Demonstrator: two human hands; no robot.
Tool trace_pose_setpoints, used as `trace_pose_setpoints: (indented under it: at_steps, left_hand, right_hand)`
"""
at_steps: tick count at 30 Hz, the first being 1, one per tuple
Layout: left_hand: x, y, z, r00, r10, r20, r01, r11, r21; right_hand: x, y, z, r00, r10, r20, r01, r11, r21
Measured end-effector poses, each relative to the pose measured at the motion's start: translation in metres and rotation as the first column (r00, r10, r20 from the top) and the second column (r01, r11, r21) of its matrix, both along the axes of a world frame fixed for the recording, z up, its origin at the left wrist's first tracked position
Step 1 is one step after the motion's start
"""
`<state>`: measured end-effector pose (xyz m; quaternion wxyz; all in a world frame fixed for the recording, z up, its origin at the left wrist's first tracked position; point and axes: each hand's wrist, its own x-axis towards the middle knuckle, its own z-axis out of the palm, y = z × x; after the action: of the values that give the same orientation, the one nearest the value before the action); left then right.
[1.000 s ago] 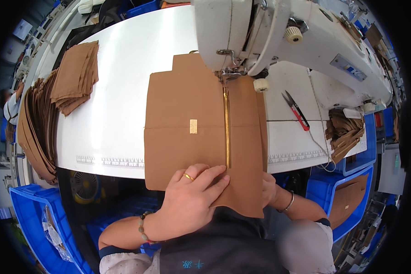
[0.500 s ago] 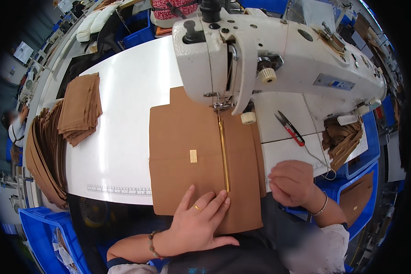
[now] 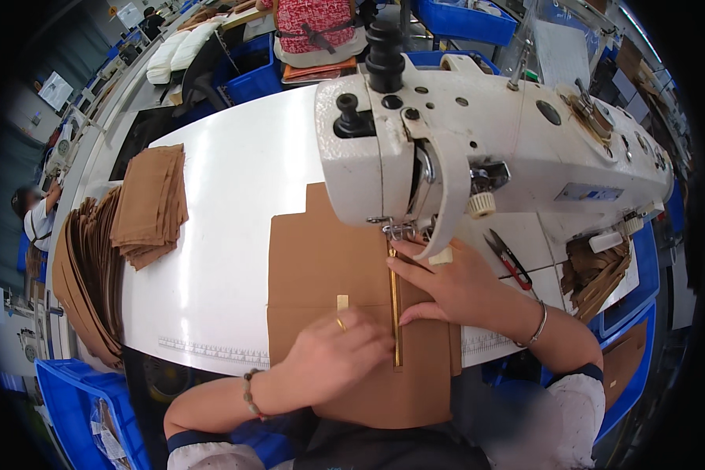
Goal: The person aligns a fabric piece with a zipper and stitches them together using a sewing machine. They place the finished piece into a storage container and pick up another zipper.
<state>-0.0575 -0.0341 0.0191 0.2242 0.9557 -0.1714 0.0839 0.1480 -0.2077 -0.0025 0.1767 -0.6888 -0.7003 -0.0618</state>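
A brown fabric panel (image 3: pixel 325 262) lies flat under the needle end of the white sewing machine (image 3: pixel 356 184). A narrow gold zipper (image 3: pixel 395 313) runs down it from the presser foot (image 3: pixel 399 232). My right hand (image 3: pixel 454 286) rests on the panel with fingers stretched toward the foot and the thumb apart, beside the zipper's right edge. My left hand (image 3: pixel 341 356), blurred, is over the panel with bent fingers near the zipper's lower left side; whether it pinches anything is not clear. A small cream tag (image 3: pixel 342 301) is on the panel just above that hand.
Red-handled thread snips (image 3: pixel 509 261) lie right of the machine head. Stacks of brown fabric pieces (image 3: pixel 150 204) stand at the table's left, with a folded brown bundle (image 3: pixel 595 270) at right. Blue bins (image 3: pixel 78 392) flank the table. A person (image 3: pixel 39 215) sits far left.
My right hand has come from beside the panel onto it near the presser foot. My left hand has lifted its flat fingers and curled them by the zipper. The whole view has shifted slightly.
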Motion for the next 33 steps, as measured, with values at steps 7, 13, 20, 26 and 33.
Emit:
trace_pose_setpoints:
  at_steps: [7,13,20,26,33]
  left_hand:
    - [0.050,0.022,-0.014,0.948,0.317,-0.016,-0.317,0.948,-0.032]
    - [0.046,0.021,-0.028,0.954,0.298,-0.011,-0.297,0.953,0.056]
    - [0.048,0.018,-0.025,0.965,0.259,0.033,-0.261,0.957,0.130]
    - [0.051,0.023,-0.016,0.978,0.209,-0.013,-0.203,0.961,0.189]
    - [0.052,0.024,-0.014,0.981,0.195,0.005,-0.191,0.950,0.246]
  right_hand:
    - [0.000,-0.001,-0.009,0.995,-0.011,-0.099,0.017,0.998,0.060]
    - [0.002,0.000,-0.007,0.996,-0.046,-0.080,0.052,0.996,0.074]
    - [0.002,0.001,-0.004,0.996,-0.063,-0.070,0.067,0.997,0.047]
    - [0.001,0.000,-0.003,0.997,-0.053,-0.050,0.056,0.997,0.062]
    - [-0.002,-0.002,0.004,0.998,-0.061,-0.027,0.062,0.997,0.050]
